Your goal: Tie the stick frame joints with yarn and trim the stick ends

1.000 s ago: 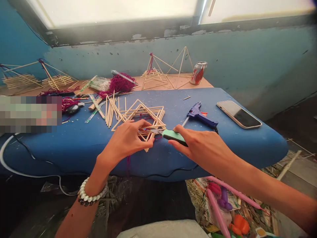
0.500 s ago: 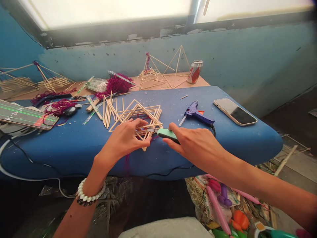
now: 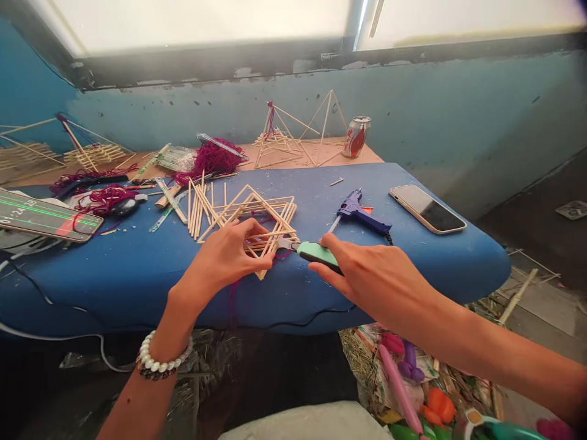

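Observation:
My left hand (image 3: 227, 256), with a pearl bracelet at the wrist, pinches the near corner of a flat frame of bamboo sticks (image 3: 257, 214) lying on the blue padded board (image 3: 137, 269). My right hand (image 3: 371, 275) is closed round green-handled cutters (image 3: 314, 252), whose metal jaws (image 3: 287, 244) touch the frame's sticks beside my left fingers. A strand of purple yarn hangs from the frame over the board's front edge.
A blue glue gun (image 3: 362, 214) and a phone (image 3: 426, 209) lie right of the frame. Loose sticks (image 3: 198, 205), purple yarn (image 3: 215, 156), a second phone (image 3: 46, 214), stick pyramids (image 3: 298, 131) and a soda can (image 3: 355, 137) sit behind. Clutter lies on the floor at lower right.
The view has shifted slightly. Both hands keep their hold; the cutters' jaws stay at the frame's near corner.

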Tool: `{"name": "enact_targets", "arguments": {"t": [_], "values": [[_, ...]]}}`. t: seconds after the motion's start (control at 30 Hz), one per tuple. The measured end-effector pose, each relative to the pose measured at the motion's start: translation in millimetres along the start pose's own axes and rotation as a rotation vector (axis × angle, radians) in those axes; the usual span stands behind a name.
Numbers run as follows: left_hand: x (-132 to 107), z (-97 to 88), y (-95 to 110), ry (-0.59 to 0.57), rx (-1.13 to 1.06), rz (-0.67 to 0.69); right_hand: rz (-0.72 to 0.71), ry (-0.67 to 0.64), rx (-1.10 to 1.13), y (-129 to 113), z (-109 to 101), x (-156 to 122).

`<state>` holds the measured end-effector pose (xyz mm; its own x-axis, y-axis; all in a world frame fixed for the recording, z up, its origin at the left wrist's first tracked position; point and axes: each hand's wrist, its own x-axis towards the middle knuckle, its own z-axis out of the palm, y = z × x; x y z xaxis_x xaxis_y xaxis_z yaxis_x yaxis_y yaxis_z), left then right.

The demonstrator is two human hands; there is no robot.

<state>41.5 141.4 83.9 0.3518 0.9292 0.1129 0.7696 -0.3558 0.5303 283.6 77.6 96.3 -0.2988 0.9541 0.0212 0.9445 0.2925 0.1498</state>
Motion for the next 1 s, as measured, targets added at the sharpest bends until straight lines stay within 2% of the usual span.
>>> {"name": "enact_targets", "arguments": {"t": [0.13,0.23,0.43,0.67,1.0], "values": [[-0.3,-1.7,-3.6,-0.005,0.007,0.017,-0.015,-0.055,0.073,7.9,1.4,-3.7],[0.2,-1.0,-3.8,0.001,0.032,0.034,-0.045,-0.034,0.148,9.5,3.9,-2.1],[-0.5,-1.1,-0.7,0.053,0.249,0.162,-0.053,-0.027,0.179,5.2,7.3,10.8],[-2.2,-3.3,0.4,0.021,0.219,0.099,0.006,-0.062,0.085,-2.1,3.1,16.7],[-3.1,-0.2,-1.9,0.041,0.152,0.082,-0.032,-0.013,-0.036,-8.2,3.2,15.4]]}}
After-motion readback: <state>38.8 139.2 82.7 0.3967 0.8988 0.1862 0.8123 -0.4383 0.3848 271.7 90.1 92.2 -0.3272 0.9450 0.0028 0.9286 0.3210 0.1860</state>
